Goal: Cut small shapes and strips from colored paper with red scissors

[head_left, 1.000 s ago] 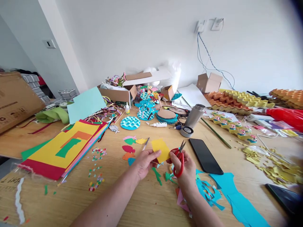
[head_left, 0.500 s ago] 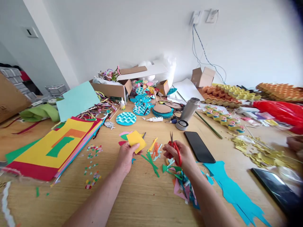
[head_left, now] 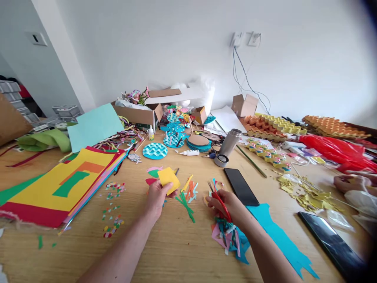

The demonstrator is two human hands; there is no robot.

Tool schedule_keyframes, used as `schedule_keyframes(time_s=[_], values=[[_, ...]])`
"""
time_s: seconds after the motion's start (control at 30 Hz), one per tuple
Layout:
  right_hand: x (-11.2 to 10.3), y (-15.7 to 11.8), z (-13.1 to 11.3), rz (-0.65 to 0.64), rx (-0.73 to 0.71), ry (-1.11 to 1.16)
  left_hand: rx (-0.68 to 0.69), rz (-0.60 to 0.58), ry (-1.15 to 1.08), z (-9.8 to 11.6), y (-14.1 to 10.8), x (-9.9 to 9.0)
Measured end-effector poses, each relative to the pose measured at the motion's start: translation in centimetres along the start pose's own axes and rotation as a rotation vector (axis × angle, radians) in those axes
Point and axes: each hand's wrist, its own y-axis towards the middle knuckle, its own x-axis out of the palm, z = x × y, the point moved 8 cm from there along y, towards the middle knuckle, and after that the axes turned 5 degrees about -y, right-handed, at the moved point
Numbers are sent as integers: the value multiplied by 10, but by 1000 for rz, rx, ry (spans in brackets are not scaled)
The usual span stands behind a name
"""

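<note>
A square piece of yellow craft sheet (head_left: 169, 179) is pinched between the thumb and fingers of my left hand (head_left: 156, 198), above the table. My right hand (head_left: 231, 206) grips red-handled scissors (head_left: 221, 203), their blades pointing away from me and apart from the yellow piece. Between my hands lie green strips (head_left: 186, 207), orange strips (head_left: 192, 189) and a small yellow strip (head_left: 186, 183). Under my right wrist is a heap of coloured offcuts (head_left: 226, 236). Fish-like cut pieces (head_left: 154, 173) lie just beyond my left hand.
Stacked coloured sheets (head_left: 38, 192) lie left, beside small confetti dots (head_left: 113, 226). A phone (head_left: 241, 186), a blue sheet (head_left: 272, 228) and another phone (head_left: 330, 243) are on the right. A steel flask (head_left: 230, 142) stands behind. Another person's hand (head_left: 350, 183) is at far right.
My right hand has lowered slightly with the scissors, toward the offcuts. The view has turned a little to the right. My left hand still holds the yellow piece.
</note>
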Motion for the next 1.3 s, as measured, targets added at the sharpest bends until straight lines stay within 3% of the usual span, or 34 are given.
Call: schedule_keyframes(time_s=[0.1,0.23,0.4,0.57,0.87,1.1,1.3], values=[[-7,-3,-23,27,-116,126,-24,-26,8,-2,-3,5],[10,1,-50,93,-272,245,-51,-100,29,-4,-6,13],[58,12,-38,-26,-237,246,-79,-198,76,-7,-13,23],[69,5,-23,-61,-233,334,-95,-300,123,-10,-19,34],[69,7,-15,5,-279,354,-220,-240,-37,-20,-22,31],[83,-1,-15,-121,-215,193,-66,-64,-67,-4,-11,14],[100,-1,0,-240,-138,44,-7,-20,-110,4,-11,9]])
